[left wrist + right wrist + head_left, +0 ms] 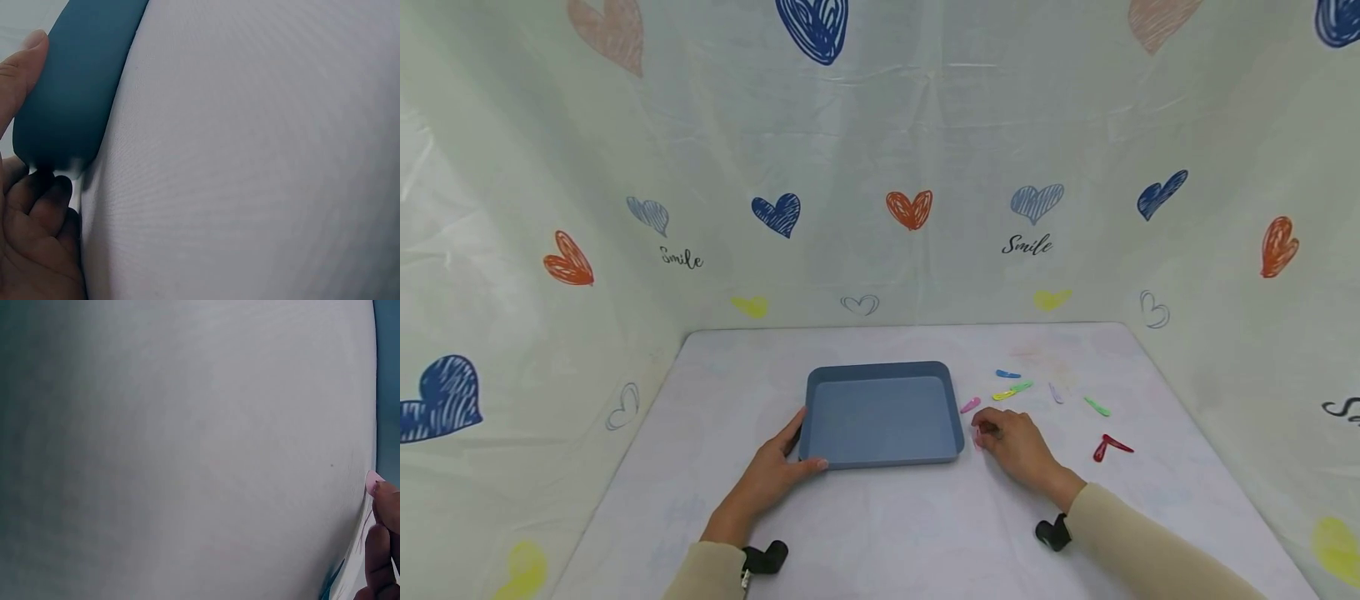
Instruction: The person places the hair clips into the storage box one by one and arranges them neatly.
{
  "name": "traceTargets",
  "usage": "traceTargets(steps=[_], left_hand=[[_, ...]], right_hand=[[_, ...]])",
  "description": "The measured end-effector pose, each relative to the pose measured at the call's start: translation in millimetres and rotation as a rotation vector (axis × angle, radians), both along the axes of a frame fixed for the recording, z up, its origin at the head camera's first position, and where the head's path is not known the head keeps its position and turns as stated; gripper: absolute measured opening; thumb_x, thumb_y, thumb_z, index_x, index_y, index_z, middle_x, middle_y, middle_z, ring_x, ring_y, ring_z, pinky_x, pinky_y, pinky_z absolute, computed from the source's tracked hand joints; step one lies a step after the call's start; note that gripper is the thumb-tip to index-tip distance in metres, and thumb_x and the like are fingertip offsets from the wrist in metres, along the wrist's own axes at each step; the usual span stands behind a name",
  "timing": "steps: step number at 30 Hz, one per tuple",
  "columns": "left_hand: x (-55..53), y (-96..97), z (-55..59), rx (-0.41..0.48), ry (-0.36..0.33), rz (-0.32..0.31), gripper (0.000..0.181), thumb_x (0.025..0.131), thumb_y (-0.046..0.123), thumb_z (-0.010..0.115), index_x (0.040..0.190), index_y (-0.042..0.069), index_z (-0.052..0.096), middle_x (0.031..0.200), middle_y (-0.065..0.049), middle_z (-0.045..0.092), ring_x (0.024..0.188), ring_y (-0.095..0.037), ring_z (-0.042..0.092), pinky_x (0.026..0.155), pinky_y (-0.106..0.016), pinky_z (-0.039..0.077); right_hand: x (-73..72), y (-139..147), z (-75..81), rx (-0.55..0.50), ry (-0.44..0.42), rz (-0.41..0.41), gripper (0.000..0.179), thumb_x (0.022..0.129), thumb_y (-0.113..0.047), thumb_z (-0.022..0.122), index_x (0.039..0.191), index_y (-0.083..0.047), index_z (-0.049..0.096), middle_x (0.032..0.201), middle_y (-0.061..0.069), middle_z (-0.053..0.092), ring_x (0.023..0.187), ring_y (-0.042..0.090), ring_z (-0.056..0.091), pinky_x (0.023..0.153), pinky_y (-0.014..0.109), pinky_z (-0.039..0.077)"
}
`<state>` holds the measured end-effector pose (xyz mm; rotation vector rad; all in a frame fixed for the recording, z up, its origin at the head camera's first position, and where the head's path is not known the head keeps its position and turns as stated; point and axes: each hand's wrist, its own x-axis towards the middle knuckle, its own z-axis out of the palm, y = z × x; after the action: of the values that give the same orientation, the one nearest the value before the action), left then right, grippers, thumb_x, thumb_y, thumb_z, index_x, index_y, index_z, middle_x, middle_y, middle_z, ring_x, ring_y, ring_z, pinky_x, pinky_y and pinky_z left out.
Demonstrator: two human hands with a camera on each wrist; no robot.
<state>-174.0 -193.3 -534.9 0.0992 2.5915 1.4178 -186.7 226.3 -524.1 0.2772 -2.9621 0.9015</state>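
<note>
A blue-grey rectangular tray lies on the table. At its near left corner my left hand grips it, thumb on the front rim and fingers along the left side; the left wrist view shows those fingers curled by the tray's edge. Just right of the tray, my right hand pinches a pink hair clip between thumb and finger, low over the cloth. That clip is mostly covered by the fingers in the head view. Another pink hair clip lies close beyond the hand.
Farther back lie a blue clip, a yellow clip, a green clip and a lilac clip. To the right are another green clip and two red clips. A heart-printed curtain surrounds the white-covered table.
</note>
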Motion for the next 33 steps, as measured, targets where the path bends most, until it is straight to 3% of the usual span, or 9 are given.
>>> traceTargets(steps=[5, 12, 19, 25, 33], left_hand=[[-0.1, -0.3, -1.4, -0.013, 0.002, 0.005, 0.111, 0.085, 0.046, 0.089, 0.17, 0.018, 0.024, 0.173, -0.019, 0.026, 0.158, -0.04, 0.029, 0.127, -0.057, 0.031], [0.3, 0.0, -1.0, -0.002, 0.006, -0.001, 0.108, 0.086, 0.043, 0.088, 0.17, 0.02, 0.024, 0.173, -0.018, 0.025, 0.158, -0.039, 0.029, 0.127, -0.057, 0.03], [0.6, 0.3, -1.7, 0.009, 0.006, -0.006, 0.108, 0.086, 0.044, 0.088, 0.17, 0.021, 0.024, 0.173, -0.017, 0.024, 0.159, -0.038, 0.027, 0.128, -0.055, 0.03], [2.1, 0.3, -2.3, 0.003, 0.006, 0.004, 0.107, 0.086, 0.044, 0.088, 0.17, 0.024, 0.025, 0.173, -0.015, 0.026, 0.159, -0.036, 0.029, 0.128, -0.054, 0.03], [2.3, 1.4, -2.7, -0.003, 0.019, 0.004, 0.107, 0.086, 0.046, 0.088, 0.17, 0.024, 0.025, 0.172, -0.015, 0.028, 0.158, -0.038, 0.03, 0.128, -0.056, 0.031]], right_hand=[[-0.9, 3.1, 0.6, -0.111, -0.024, -0.054, 0.019, 0.097, -0.01, 0.076, 0.115, -0.015, 0.071, 0.094, -0.003, 0.074, 0.088, 0.014, 0.065, 0.092, 0.042, 0.053], [-6.1, 6.1, 4.1, -0.329, -0.055, -0.105, 0.02, 0.1, -0.006, 0.071, 0.119, -0.01, 0.064, 0.103, 0.007, 0.073, 0.085, 0.016, 0.068, 0.074, 0.022, 0.058], [-11.6, 1.0, 16.9, -0.493, -0.127, -0.201, 0.022, 0.103, -0.007, 0.068, 0.125, -0.005, 0.066, 0.105, 0.013, 0.076, 0.084, 0.019, 0.074, 0.069, 0.026, 0.064], [-17.2, -10.3, 27.1, -0.612, -0.138, -0.165, 0.027, 0.103, -0.006, 0.068, 0.129, -0.003, 0.066, 0.108, 0.016, 0.074, 0.087, 0.024, 0.075, 0.07, 0.027, 0.065], [-29.2, -46.8, 41.2, -0.745, -0.14, -0.099, 0.028, 0.101, 0.001, 0.067, 0.128, 0.004, 0.066, 0.109, 0.02, 0.073, 0.087, 0.028, 0.074, 0.066, 0.027, 0.064]])
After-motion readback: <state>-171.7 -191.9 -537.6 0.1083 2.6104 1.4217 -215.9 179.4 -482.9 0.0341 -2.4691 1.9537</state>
